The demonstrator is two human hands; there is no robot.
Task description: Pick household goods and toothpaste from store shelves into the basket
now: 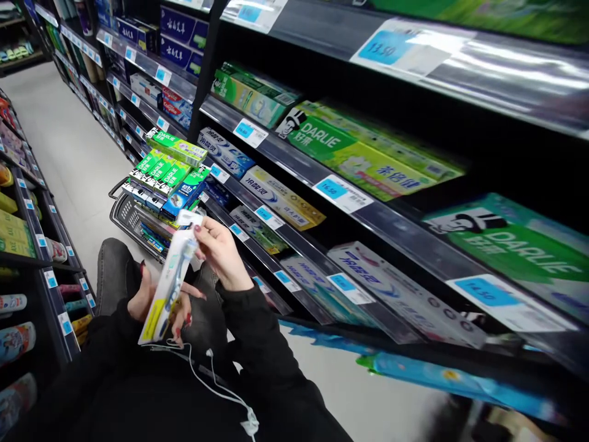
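A toothbrush in a clear and white blister pack (172,276), with a yellow lower end, is held tilted above my lap. My right hand (218,248) pinches its upper end between thumb and fingers. Behind the pack's lower half is my left hand (139,302), with the thumb raised on one side and spread fingers showing on the other. The pack hides most of that palm, and I cannot tell how firmly it touches. Just beyond my knees stands a dark basket (120,212) carrying stacked green Darlie toothpaste boxes (163,169) and a blue box (186,196).
Shelves of toothpaste boxes (363,147) with price tags (343,193) rise close on my right. Another shelf (48,258) with bottles and packets lines the left. The pale aisle floor (59,129) runs ahead between them. A white earphone cable (221,383) hangs across my front.
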